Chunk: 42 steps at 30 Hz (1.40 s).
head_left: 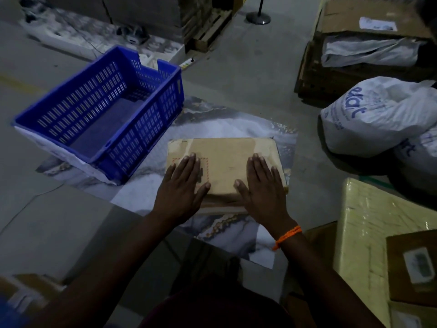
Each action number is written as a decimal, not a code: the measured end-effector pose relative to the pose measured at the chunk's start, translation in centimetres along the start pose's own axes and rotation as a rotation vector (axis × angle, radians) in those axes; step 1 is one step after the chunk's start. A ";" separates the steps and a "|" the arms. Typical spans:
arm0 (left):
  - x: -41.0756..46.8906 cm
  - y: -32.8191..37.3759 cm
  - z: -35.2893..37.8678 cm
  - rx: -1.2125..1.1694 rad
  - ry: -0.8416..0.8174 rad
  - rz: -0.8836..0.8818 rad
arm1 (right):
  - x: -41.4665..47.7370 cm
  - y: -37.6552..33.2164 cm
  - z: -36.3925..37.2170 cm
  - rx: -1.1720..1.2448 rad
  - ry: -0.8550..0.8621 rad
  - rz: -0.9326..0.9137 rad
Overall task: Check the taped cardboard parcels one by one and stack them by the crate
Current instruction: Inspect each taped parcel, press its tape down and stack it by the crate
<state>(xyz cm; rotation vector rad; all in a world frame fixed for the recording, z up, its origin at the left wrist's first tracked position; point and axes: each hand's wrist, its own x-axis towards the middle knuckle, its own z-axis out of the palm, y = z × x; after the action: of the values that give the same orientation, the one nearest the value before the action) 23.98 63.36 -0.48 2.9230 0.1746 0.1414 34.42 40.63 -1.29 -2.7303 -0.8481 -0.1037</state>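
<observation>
a flat brown taped cardboard parcel (227, 162) lies in the middle of the frame on a grey-and-white marbled sheet (224, 125). its long axis runs left to right across the picture. the left hand (182, 188) and the right hand (263, 188) both rest palm-down on its top, fingers straight and a little spread, gripping nothing. the left hand covers a red-dashed label patch near the left end, and the right hand sits toward the right end. the blue slotted plastic crate (142, 138) stands to the upper left of the parcel, its near corner just beside the parcel's left end but not touching it, so the left hand is nearer the crate. the flat press looks like the check itself. in the dim light a paler edge under the near side may be a second parcel beneath, but that cannot be settled. a labelled brown cardboard box (411, 275) waits at the lower right.
</observation>
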 end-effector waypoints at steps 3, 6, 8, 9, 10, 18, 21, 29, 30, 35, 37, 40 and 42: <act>0.2 -0.2 -0.1 -0.006 -0.017 -0.011 | 0.2 0.0 0.2 0.012 -0.012 0.015; 0.5 0.0 -0.7 -0.039 -0.043 -0.012 | 0.5 0.0 0.0 0.028 0.000 0.010; 0.8 0.1 -1.1 -0.066 -0.087 -0.028 | 0.5 0.0 -0.4 0.027 -0.006 0.016; 1.1 0.0 -1.4 -0.073 -0.118 -0.039 | 0.3 0.0 -0.6 0.032 -0.001 0.049; 1.5 0.0 -1.7 -0.066 -0.153 -0.048 | -0.1 0.2 -0.7 0.055 0.023 0.111; 8.4 4.8 -4.0 0.040 -0.303 0.108 | -5.7 3.7 0.4 1.199 0.140 0.856; 8.9 9.8 -4.0 -0.052 -0.314 0.279 | -6.9 5.7 1.0 1.334 0.151 0.817; 6.1 13.6 1.1 -0.020 -0.167 0.272 | -3.2 3.4 -2.9 1.443 0.107 0.726; 5.7 13.0 1.0 -0.034 -0.127 0.258 | -3.0 2.7 -3.2 1.437 0.083 0.677; 3.9 7.8 -2.7 -0.139 0.017 0.265 | -2.0 -1.9 -4.3 1.438 0.058 0.455; 2.8 5.5 -5.1 -0.205 0.065 0.245 | -1.1 -3.4 -4.7 1.441 0.002 0.325; 0.9 2.3 -8.3 -0.319 0.137 0.211 | 0.3 -4.7 -3.9 1.207 -0.035 0.190; -0.4 0.6 -9.8 -0.420 0.214 0.168 | 1.2 -4.7 -2.4 1.035 0.033 0.241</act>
<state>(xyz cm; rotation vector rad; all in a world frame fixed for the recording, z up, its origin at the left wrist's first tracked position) 22.61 64.73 9.14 2.4951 -0.0640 0.4582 32.79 44.31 2.38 -1.8081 -0.3720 0.2679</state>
